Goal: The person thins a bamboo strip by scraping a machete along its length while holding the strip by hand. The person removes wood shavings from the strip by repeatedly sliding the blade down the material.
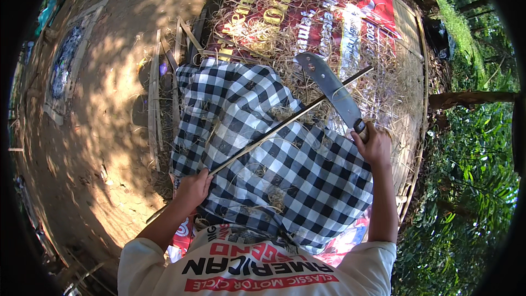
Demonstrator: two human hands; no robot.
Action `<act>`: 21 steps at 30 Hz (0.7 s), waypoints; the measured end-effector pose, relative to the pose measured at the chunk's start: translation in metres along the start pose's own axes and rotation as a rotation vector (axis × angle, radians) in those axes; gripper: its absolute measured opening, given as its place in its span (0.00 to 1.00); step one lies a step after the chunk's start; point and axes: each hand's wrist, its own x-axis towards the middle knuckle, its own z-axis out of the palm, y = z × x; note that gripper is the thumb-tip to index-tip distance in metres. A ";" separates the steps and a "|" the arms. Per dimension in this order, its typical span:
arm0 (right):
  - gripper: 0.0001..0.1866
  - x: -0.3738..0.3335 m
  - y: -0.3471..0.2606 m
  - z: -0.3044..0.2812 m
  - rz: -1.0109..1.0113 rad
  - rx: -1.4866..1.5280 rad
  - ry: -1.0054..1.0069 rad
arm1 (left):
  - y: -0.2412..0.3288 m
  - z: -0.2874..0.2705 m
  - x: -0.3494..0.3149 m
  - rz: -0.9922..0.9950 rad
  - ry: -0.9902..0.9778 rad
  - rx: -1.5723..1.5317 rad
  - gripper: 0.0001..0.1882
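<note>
My left hand (193,187) grips a long thin bamboo strip (285,121) that slants up and to the right across my lap. My right hand (375,146) holds the handle of a broad curved knife (331,87), its blade pointing up and left and crossing the strip near its far end. A black-and-white checked cloth (257,148) covers my legs, with thin shavings scattered on it.
A red printed banner (329,5) lies ahead under a pile of dry shavings (257,33). Several bamboo slats (154,109) lie on the bare earth to the left. A woven mat edge (419,104) and green plants (471,175) are to the right.
</note>
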 end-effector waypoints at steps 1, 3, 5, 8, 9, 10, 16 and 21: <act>0.25 0.003 0.014 -0.005 0.054 0.013 0.050 | 0.000 -0.001 0.003 0.023 0.013 0.020 0.09; 0.26 0.006 0.033 -0.013 0.184 -0.003 0.076 | -0.001 -0.003 0.004 0.033 0.000 0.035 0.09; 0.26 0.004 0.043 -0.016 0.215 -0.022 0.089 | 0.000 -0.005 0.006 0.055 0.009 0.042 0.09; 0.27 0.008 0.033 -0.011 0.226 0.030 0.122 | 0.002 -0.008 0.006 0.035 -0.012 0.036 0.09; 0.27 0.010 0.031 -0.007 0.234 0.055 0.141 | 0.002 -0.007 0.006 0.037 -0.005 0.039 0.09; 0.27 0.013 0.029 -0.005 0.242 0.079 0.160 | 0.001 -0.006 0.005 0.037 0.007 0.040 0.09; 0.29 0.032 0.061 -0.007 0.300 0.013 0.228 | -0.001 -0.006 0.002 0.022 0.010 0.053 0.09; 0.38 0.013 0.142 -0.015 0.835 0.326 0.228 | 0.003 -0.005 0.001 -0.016 0.032 0.037 0.10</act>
